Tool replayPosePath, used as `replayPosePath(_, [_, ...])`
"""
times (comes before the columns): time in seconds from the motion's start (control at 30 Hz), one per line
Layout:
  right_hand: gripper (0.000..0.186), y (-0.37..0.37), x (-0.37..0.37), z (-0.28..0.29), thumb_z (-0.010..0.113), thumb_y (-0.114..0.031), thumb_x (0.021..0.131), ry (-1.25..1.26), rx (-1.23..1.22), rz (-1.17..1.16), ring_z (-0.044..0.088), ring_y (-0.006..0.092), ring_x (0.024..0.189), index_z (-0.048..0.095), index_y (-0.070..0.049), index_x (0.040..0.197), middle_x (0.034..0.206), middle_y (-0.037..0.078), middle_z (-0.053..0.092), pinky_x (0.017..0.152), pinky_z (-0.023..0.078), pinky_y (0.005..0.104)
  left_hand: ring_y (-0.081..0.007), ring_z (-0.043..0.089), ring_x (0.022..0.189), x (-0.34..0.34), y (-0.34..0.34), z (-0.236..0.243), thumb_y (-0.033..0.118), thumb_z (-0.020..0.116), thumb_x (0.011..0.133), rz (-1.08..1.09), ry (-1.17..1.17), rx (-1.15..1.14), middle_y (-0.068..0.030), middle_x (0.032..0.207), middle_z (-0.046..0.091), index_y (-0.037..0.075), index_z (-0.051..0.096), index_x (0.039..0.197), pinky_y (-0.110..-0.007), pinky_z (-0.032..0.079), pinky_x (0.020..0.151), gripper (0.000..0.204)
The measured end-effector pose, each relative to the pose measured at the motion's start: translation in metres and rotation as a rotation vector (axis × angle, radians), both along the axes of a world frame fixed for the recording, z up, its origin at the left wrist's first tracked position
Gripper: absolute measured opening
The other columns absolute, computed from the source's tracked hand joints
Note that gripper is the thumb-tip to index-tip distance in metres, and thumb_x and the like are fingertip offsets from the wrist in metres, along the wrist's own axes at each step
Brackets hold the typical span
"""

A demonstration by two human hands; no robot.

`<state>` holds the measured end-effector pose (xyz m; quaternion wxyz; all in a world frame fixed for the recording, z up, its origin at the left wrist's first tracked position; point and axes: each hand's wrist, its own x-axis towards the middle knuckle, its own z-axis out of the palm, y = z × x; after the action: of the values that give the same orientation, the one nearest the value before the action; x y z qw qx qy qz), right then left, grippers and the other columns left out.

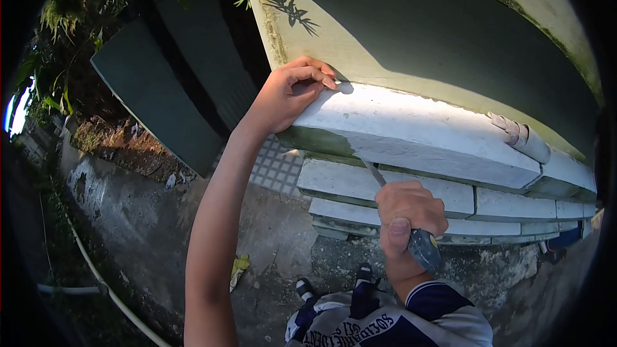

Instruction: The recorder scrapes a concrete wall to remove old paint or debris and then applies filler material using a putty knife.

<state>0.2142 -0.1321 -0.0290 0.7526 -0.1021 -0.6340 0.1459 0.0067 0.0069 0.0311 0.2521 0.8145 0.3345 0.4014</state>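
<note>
My left hand rests at the left end of a white-coated concrete ledge, its fingers loosely curved on the top against the pale green wall. My right hand grips the dark handle of a scraper, whose flat metal blade reaches the lower front face of that ledge, beside a bare greenish patch. A wrinkled, rolled grey piece lies on the ledge toward the right.
More white-topped block courses step down below. A green sheet panel leans at the left near plants. White pipes cross the lower left of the concrete ground, and a yellowish scrap lies near my feet.
</note>
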Motion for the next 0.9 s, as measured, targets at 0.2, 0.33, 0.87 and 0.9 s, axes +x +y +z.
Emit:
replayPosePath(0.2, [0.039,0.029,0.004,-0.008,0.059,-0.015,0.096,0.091,0.030,0.149,0.037,0.0145,0.036,0.040,-0.007,0.063,0.048,0.000,0.041,0.038,0.039,0.0318,-0.0146,0.062,0.108,0.003,-0.001,0.004,-0.009,0.056,0.090,0.007,0.016,0.002,-0.0030,0.118,0.063,0.005,0.073,0.101,-0.029,0.051,0.098,0.025])
replayPosePath(0.33, [0.038,0.026,-0.005,-0.013,0.058,-0.014,0.096,0.040,0.085,0.034,0.038,0.0140,0.036,0.040,-0.007,0.063,0.047,0.001,0.043,0.037,0.039,0.0311,-0.0148,0.063,0.108,0.001,0.000,0.004,-0.009,0.055,0.089,0.003,0.013,0.001,-0.0032,0.118,0.063,0.005,0.073,0.101,-0.029,0.051,0.098,0.025])
replayPosePath(0.87, [0.041,0.017,0.002,-0.005,0.057,-0.012,0.098,0.059,0.090,0.079,0.034,0.0118,0.036,0.037,-0.008,0.062,0.047,0.000,0.041,0.037,0.037,0.0305,-0.0162,0.062,0.111,0.002,-0.003,-0.002,-0.005,0.058,0.093,0.013,0.041,0.040,-0.0027,0.117,0.064,0.007,0.075,0.100,-0.031,0.049,0.100,0.021])
replayPosePath(0.9, [0.041,0.013,0.007,-0.004,0.057,-0.011,0.098,0.082,0.078,0.130,0.034,0.0119,0.036,0.037,-0.007,0.062,0.047,0.000,0.041,0.037,0.038,0.0308,-0.0168,0.063,0.109,0.002,-0.003,-0.002,-0.005,0.058,0.092,0.005,0.027,0.041,-0.0031,0.116,0.064,0.006,0.075,0.099,-0.031,0.050,0.098,0.021])
